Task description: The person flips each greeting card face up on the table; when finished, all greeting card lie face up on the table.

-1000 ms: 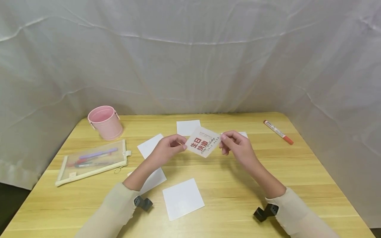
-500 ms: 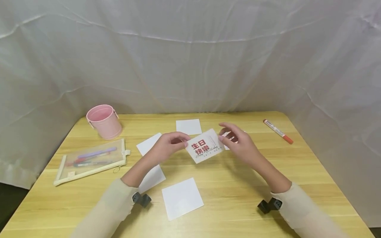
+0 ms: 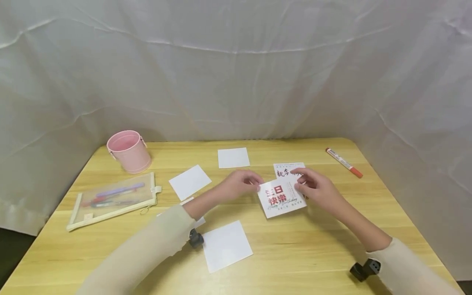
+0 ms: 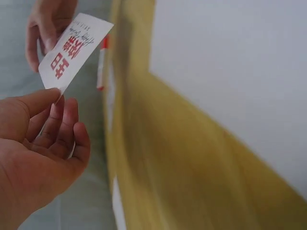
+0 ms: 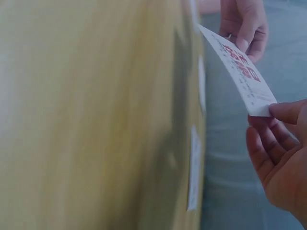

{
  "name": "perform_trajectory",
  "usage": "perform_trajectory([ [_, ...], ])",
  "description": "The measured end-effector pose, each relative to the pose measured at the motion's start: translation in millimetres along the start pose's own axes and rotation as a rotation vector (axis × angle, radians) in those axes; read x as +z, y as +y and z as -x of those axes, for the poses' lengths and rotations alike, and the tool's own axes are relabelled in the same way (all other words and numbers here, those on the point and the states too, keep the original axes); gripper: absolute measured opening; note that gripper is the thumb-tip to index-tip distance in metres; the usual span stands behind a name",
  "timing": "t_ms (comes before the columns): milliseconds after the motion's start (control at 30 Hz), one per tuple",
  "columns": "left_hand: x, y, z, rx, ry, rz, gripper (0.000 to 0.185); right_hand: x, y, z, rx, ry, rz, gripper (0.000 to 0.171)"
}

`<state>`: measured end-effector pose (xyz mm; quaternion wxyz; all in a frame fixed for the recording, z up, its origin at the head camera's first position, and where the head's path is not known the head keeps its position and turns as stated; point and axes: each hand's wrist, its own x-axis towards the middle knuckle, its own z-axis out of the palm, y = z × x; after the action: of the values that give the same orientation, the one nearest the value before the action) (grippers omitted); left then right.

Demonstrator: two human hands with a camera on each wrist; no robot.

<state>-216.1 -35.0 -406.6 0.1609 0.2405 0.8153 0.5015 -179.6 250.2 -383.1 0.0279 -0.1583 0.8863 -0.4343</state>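
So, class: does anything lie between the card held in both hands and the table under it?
Nothing visible. Both the left hand and right hand pinch the card over bare table; the black-lettered card lies just behind.

The right hand [image 5: 280, 158] fills the lower right of the frame, its thumb and fingers pinching the near corner of a white card [image 5: 238, 64]. The card runs from that corner up and left toward the top centre, seen almost edge-on, with red characters and small print on its face. At the top right the left hand [image 5: 244, 24] holds the card's far end, fingers curled round it. The wooden table [image 5: 91, 120], blurred and yellow, takes up the left half of the frame. Along its edge lie pale white sheets [image 5: 194, 172], one at lower centre. Behind the card the background is a grey-blue blur.
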Motion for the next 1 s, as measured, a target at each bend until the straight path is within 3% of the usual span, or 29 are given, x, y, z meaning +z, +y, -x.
perform_trajectory([
  [200,27.6,-5.1,-25.3,0.006,-0.087,-0.103,0.016,-5.6,26.5,7.2,0.102,-0.020,0.036,0.026],
  [433,44.6,2.3,-47.4,0.048,-0.128,-0.357,0.017,-14.7,58.8,3.7,0.226,-0.077,0.155,0.027],
  [567,53.6,6.5,-57.8,0.099,-0.118,-0.467,0.016,-21.6,68.9,-1.8,0.227,-0.078,0.234,0.026],
  [733,62.6,10.4,-66.3,0.112,-0.098,-0.575,0.018,-28.0,75.9,-6.9,0.210,-0.078,0.315,0.025],
  [1000,69.2,14.7,-70.8,0.147,-0.091,-0.708,0.018,-32.4,80.8,-7.2,0.178,-0.106,0.381,0.021],
])
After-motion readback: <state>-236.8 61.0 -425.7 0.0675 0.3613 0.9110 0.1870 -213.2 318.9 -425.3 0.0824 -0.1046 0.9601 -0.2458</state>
